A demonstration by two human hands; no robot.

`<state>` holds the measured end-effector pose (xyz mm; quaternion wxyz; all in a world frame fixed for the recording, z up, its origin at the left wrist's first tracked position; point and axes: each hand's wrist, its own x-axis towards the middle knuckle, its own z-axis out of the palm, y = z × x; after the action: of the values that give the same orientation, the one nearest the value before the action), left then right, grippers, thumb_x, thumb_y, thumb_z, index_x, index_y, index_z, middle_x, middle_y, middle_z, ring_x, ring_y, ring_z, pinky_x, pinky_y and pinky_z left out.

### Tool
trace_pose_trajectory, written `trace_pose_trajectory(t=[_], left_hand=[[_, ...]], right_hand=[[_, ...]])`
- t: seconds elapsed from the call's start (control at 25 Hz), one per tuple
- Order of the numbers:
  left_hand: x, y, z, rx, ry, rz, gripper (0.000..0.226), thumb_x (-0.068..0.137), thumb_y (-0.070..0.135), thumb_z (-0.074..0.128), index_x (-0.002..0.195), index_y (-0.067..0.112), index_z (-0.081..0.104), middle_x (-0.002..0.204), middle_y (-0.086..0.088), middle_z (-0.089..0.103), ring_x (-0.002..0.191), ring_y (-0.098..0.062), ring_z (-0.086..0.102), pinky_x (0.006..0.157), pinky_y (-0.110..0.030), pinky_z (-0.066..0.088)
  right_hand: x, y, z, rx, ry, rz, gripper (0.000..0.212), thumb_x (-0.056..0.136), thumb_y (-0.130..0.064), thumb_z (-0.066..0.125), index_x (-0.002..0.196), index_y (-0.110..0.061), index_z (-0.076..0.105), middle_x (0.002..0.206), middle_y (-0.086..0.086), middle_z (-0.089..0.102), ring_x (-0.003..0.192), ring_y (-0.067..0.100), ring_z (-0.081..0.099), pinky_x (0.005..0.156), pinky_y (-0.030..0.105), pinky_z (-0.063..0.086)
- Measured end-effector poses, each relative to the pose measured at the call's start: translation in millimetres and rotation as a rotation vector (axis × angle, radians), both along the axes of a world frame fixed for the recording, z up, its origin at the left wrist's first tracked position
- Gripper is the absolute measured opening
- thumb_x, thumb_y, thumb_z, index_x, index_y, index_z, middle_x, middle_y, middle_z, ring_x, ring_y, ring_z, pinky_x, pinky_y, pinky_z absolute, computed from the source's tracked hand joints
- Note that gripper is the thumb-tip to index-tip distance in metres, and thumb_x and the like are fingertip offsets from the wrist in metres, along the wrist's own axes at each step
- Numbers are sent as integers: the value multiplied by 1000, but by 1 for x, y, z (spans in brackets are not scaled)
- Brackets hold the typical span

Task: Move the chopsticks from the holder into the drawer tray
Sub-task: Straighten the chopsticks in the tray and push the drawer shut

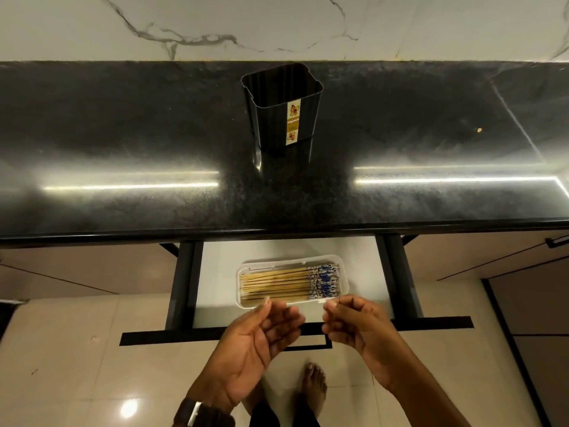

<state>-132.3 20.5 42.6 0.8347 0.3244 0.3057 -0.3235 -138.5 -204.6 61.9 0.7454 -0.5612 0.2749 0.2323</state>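
A black ribbed holder (283, 109) with a gold label stands upright on the dark counter, and nothing shows inside it. Below, the drawer (215, 272) is pulled out. In it lies a white tray (241, 283) with several bamboo chopsticks (277, 285) side by side, their blue-patterned ends to the right. My left hand (255, 343) hovers just in front of the tray's near edge, palm up, fingers apart, holding nothing. My right hand (354, 322) is beside it at the tray's right corner, fingers loosely curled and holding nothing.
The black granite counter (123, 149) runs the full width, its front edge overhanging the drawer. A marble wall (277, 23) rises behind it. Closed cabinet fronts (492, 257) flank the drawer. My bare feet (314, 386) stand on the glossy tiled floor below.
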Motion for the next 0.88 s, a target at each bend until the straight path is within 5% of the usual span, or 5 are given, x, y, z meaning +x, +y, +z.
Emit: trace_pose_trajectory(t=[0.12, 0.2, 0.4, 0.56, 0.88], left_hand=[[-27, 16, -7, -6, 33, -19, 34, 96, 22, 53, 95, -8, 69, 99, -32, 70, 105, -48, 68, 110, -63, 39], [-40, 27, -18, 52, 68, -77, 32, 93, 17, 53, 100, -12, 67, 109, -36, 69, 113, -50, 65, 110, -63, 38], [-51, 26, -52, 315, 250, -42, 33, 97, 2, 54, 128, -4, 63, 124, -28, 68, 118, -44, 62, 103, -57, 47], [-33, 5, -58, 279, 338, 40, 35, 99, 3, 52, 132, -6, 57, 133, -31, 61, 123, -47, 58, 103, -56, 47], [-1, -5, -57, 315, 342, -40, 22, 99, 1, 50, 116, -5, 65, 133, -26, 63, 122, -44, 60, 106, -54, 47]], right_hand=[[-20, -10, 0, 55, 72, 187, 30, 90, -22, 69, 101, 5, 75, 96, 26, 75, 84, 34, 72, 75, 37, 58], [-29, -18, -10, 100, 202, 234, 28, 98, -16, 62, 107, 8, 74, 104, 28, 75, 92, 38, 72, 84, 43, 57], [-37, -13, -54, 16, 468, -153, 24, 102, -2, 52, 122, 8, 61, 123, 32, 64, 115, 47, 62, 98, 55, 52], [-25, 4, -65, 78, 507, -292, 26, 98, 1, 55, 122, 7, 63, 122, 29, 66, 113, 41, 62, 105, 55, 48], [-2, 8, -70, 112, 521, -353, 30, 97, 6, 56, 126, 8, 62, 111, 27, 67, 104, 39, 62, 101, 51, 52]])
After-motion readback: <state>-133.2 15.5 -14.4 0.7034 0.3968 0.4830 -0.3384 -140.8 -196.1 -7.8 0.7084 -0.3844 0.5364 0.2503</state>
